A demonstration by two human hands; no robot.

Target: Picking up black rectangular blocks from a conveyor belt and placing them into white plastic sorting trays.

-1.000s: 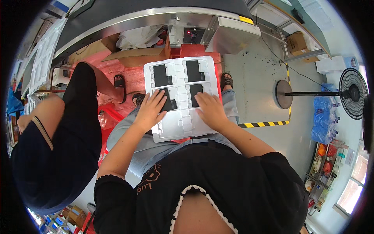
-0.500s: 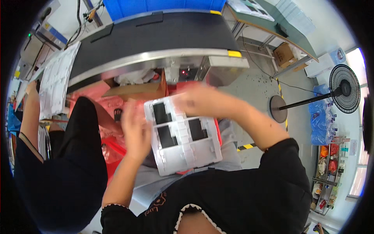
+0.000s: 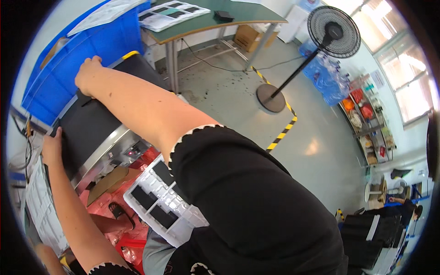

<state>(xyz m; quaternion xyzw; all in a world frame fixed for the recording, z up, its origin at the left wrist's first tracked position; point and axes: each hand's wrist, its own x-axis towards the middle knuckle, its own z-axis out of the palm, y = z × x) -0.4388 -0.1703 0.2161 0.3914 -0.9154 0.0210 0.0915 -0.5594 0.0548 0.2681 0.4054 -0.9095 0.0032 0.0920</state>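
A black conveyor belt (image 3: 89, 130) runs in front of me, with thin flat black pieces on it. My right hand (image 3: 90, 77) reaches across to its far part, fingers curled, with a black piece (image 3: 84, 98) at its underside. Further left, my left hand (image 3: 52, 146) has its fingers bent at the edge of another black piece (image 3: 56, 125). Both grips are partly hidden. On my lap rests a white plastic tray (image 3: 187, 225) with several black pieces (image 3: 143, 197) in its compartments; my right upper arm covers part of it.
A large blue bin (image 3: 110, 39) stands beyond the belt. Another white tray (image 3: 42, 206) is at the left, near a co-worker's arm (image 3: 48, 259). Below the belt are an open cardboard box (image 3: 107, 183) and red plastic sheeting. A pedestal fan (image 3: 298, 71) and a green table (image 3: 256, 16) stand to the right.
My hands have left the tray on my lap and stretched out to the black pieces on the belt. The view has swung to the right, and my right arm now crosses above the tray.
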